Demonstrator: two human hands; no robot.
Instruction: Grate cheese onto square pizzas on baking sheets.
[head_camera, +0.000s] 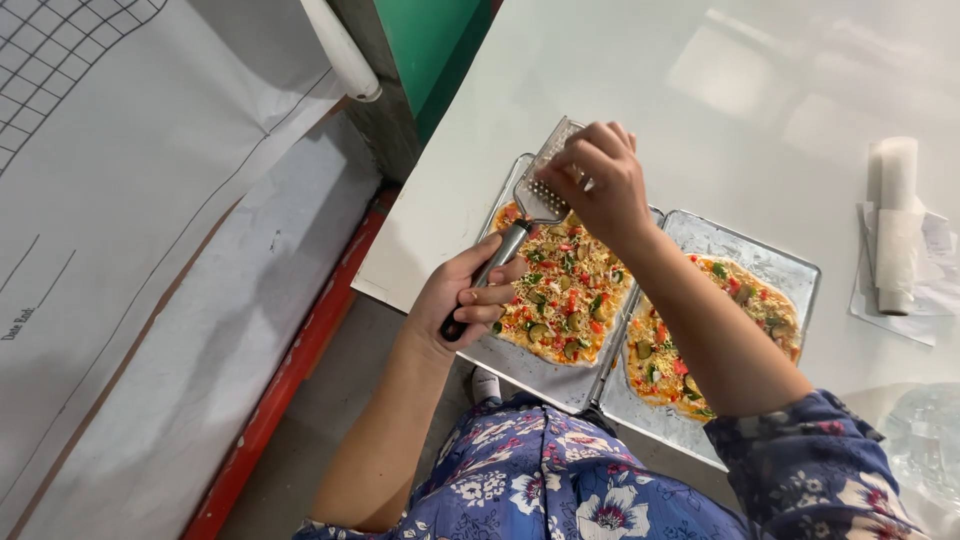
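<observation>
Two flat rectangular metal baking trays sit side by side on the white glossy table (620, 90), and you stand at its near edge looking straight down; your left hand (462, 300) is wrapped tight round the dark handle of the flat steel hand grater (528, 205), holding it tilted over the far end of the left metal tray (520, 360) so whatever falls lands on the food below and not on the table; your right hand (600, 175) is closed against the grater's perforated face, fingers curled as if pinching something, though what it presses there is hidden behind your knuckles and I cannot tell what it is; the left pizza, an oblong flatbread topped with red, green and yellow vegetable bits and pale shreds (565, 295), lies directly under the grater; the second topped flatbread (745, 300) rests on the right metal tray (790, 265), partly covered by your right forearm, so its middle cannot be seen; your blue floral sleeve cuts off both trays' near corners; well apart on the right lies a white roll on loose paper (895, 225); a crumpled clear plastic thing (925, 445) at the lower right is too blurred to name; large white sheets with ruled lines (130, 220) fill the left.
</observation>
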